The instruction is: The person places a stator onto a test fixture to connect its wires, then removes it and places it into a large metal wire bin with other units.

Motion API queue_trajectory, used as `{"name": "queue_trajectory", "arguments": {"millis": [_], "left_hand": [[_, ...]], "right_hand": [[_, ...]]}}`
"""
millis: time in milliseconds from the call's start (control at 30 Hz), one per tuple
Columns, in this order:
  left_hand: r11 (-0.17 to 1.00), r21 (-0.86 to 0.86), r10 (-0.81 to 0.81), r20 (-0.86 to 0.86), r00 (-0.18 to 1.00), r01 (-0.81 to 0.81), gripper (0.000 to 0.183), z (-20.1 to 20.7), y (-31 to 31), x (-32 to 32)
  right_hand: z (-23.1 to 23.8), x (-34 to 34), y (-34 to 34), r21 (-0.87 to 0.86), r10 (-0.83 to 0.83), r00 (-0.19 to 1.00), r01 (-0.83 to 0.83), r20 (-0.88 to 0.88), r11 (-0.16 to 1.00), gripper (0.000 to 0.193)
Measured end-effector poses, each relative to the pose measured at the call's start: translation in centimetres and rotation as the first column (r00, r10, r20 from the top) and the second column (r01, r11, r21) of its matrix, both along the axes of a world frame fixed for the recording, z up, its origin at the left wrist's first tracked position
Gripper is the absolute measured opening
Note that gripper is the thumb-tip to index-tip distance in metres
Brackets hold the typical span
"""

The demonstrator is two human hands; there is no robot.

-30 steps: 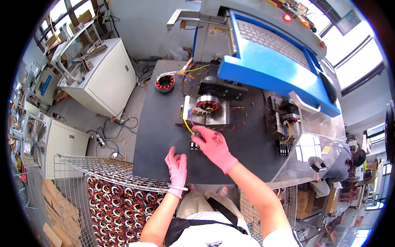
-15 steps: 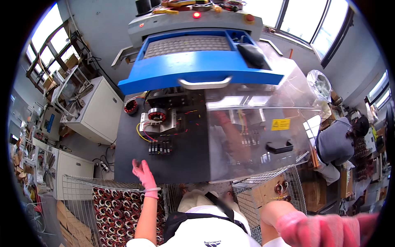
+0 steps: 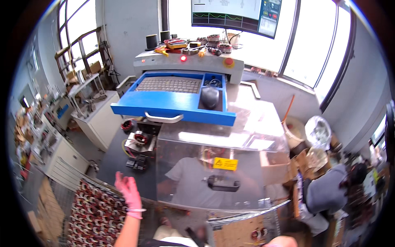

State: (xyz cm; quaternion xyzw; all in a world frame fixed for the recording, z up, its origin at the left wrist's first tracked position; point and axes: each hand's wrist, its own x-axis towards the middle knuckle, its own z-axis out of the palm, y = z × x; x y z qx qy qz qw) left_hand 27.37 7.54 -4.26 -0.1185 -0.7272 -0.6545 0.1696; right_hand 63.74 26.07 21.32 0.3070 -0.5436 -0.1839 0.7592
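Observation:
My left hand [image 3: 129,193], in a pink glove, is raised with its fingers apart at the near edge of the dark worktable [image 3: 111,160] and holds nothing. Only a sliver of my right arm [image 3: 284,242] shows at the bottom edge, so the hand's state is hidden. A copper-wound stator [image 3: 140,139] sits on a metal fixture at the table's left, with yellow wires and a black connector block [image 3: 135,163] in front of it. A clear hinged cover [image 3: 214,173] with a black handle [image 3: 221,183] and a yellow label stands shut over the right side.
A blue drawer [image 3: 164,109] with a keyboard and mouse juts out above the fixture, under a grey console and a monitor. A wire basket of stators [image 3: 94,214] stands at lower left. Another stator [image 3: 127,124] lies further back. A person in grey [image 3: 329,193] sits on the right.
My right hand left the connector block, swung to the lower right and dropped almost out of view. The view tilted up to the console and monitor. My left hand stayed at the table edge.

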Motion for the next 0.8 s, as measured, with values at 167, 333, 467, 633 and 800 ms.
{"name": "queue_trajectory", "arguments": {"millis": [167,333,467,633,800], "left_hand": [[0.998,0.035,0.043,0.049,0.998,-0.045,0.055,-0.7,-3.2,1.5],[0.993,0.004,-0.114,0.254,0.960,0.117,0.047,-7.6,-5.9,4.5],[0.921,-0.078,-0.297,0.492,0.819,0.381,0.018,-7.1,-5.4,11.3],[0.471,-0.461,-0.540,0.523,0.659,0.752,0.021,-6.9,-4.8,15.3],[0.143,-0.561,-0.869,0.324,0.375,0.815,0.029,-7.2,-0.9,14.9]], "right_hand": [[-11.6,1.0,9.2,-0.605,-0.366,0.746,0.665,0.556,0.437,0.056],[-29.2,12.1,18.8,-0.738,0.657,0.750,0.487,0.079,-0.467,0.053],[-32.5,7.4,12.1,-0.766,0.682,0.731,0.455,0.031,-0.453,0.047],[-27.2,-0.9,6.2,-0.461,0.914,0.402,0.804,-0.045,-0.376,0.027],[-26.3,-11.8,3.4,-0.483,0.697,-0.069,0.672,0.714,0.561,0.017]]}}
